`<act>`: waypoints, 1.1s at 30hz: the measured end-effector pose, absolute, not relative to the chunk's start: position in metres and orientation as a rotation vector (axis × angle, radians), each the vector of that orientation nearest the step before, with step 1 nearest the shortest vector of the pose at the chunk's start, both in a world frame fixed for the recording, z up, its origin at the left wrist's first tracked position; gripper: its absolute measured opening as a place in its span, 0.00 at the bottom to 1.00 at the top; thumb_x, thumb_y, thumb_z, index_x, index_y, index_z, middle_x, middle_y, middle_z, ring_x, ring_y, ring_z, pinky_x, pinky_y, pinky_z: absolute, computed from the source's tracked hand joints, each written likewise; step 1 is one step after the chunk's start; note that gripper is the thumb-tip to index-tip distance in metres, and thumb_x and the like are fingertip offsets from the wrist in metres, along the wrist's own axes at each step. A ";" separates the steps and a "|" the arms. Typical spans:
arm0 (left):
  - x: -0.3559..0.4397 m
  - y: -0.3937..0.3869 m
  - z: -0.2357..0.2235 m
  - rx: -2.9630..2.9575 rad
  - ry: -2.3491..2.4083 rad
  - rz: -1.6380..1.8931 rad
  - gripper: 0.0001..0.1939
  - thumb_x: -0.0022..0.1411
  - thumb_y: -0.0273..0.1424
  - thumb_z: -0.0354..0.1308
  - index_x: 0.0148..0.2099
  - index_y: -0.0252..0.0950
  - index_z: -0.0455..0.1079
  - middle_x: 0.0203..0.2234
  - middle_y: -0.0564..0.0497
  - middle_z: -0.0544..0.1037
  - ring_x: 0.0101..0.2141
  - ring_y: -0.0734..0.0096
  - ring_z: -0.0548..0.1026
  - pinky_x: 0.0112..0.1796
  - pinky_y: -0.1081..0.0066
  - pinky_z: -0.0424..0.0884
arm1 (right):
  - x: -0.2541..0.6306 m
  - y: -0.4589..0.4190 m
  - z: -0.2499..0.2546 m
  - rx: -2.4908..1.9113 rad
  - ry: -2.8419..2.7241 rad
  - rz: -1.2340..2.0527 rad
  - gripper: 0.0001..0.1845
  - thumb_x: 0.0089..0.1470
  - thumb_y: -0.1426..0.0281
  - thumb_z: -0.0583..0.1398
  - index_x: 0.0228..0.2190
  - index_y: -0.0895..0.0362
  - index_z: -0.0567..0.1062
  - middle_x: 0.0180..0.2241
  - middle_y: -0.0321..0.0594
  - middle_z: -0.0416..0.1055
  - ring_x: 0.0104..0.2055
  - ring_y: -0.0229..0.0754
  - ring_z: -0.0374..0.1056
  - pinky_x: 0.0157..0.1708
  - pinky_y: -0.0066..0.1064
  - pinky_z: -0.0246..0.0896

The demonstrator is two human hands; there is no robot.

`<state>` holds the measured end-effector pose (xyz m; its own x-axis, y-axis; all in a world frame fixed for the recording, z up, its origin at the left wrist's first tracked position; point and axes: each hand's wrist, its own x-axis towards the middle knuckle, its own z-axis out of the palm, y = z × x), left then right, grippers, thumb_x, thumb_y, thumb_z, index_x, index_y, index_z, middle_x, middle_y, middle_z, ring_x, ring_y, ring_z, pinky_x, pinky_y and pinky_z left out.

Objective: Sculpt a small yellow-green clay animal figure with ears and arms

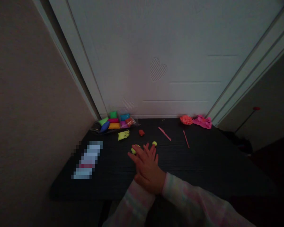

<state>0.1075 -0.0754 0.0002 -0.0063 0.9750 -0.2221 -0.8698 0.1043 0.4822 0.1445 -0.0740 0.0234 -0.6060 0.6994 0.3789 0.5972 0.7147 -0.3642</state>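
Observation:
Over the near middle of the dark table, my right hand [149, 173] lies across my left hand [155, 155], palm towards palm. The fingers of both are stretched out. Whatever may be between the palms is hidden. A yellow clay lump [133, 150] shows partly behind my right fingertips. Just beyond my left fingertips is a small yellow ball [154, 143]. Farther back sit an orange-red clay lump [141, 132] and a torn yellow packet [123, 135]. To the right lie a pink plastic knife [165, 133] and a thin pink stick tool [186, 139].
At the back left of the table [203, 170] is a clear bag with several coloured clay packets [114, 125]. A blurred-out phone-like object [87, 160] lies at left. Orange [186, 119] and pink [203, 122] crumpled pieces sit back right. A white door panel [137, 63] rises behind.

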 end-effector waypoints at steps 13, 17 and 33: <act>0.090 -0.064 0.011 0.106 0.436 1.287 0.25 0.56 0.45 0.39 0.54 0.44 0.57 0.51 0.51 0.64 0.54 0.65 0.58 0.52 0.65 0.55 | 0.156 -0.049 0.013 -1.132 -2.306 0.260 0.29 0.54 0.58 0.40 0.53 0.62 0.53 0.56 0.53 0.48 0.60 0.47 0.38 0.54 0.52 0.33; 0.095 -0.071 0.002 0.069 0.444 1.411 0.22 0.59 0.39 0.36 0.56 0.49 0.51 0.52 0.51 0.62 0.53 0.64 0.60 0.51 0.60 0.54 | 0.144 -0.063 0.019 -1.040 -2.264 0.317 0.28 0.54 0.58 0.39 0.53 0.58 0.53 0.57 0.48 0.47 0.60 0.47 0.39 0.55 0.51 0.34; 0.097 -0.066 0.010 0.026 0.357 1.297 0.22 0.58 0.42 0.41 0.51 0.40 0.62 0.49 0.50 0.66 0.50 0.70 0.63 0.49 0.71 0.58 | 0.150 -0.044 0.016 -1.114 -2.159 0.232 0.26 0.55 0.61 0.39 0.52 0.57 0.54 0.55 0.47 0.50 0.59 0.44 0.41 0.55 0.50 0.33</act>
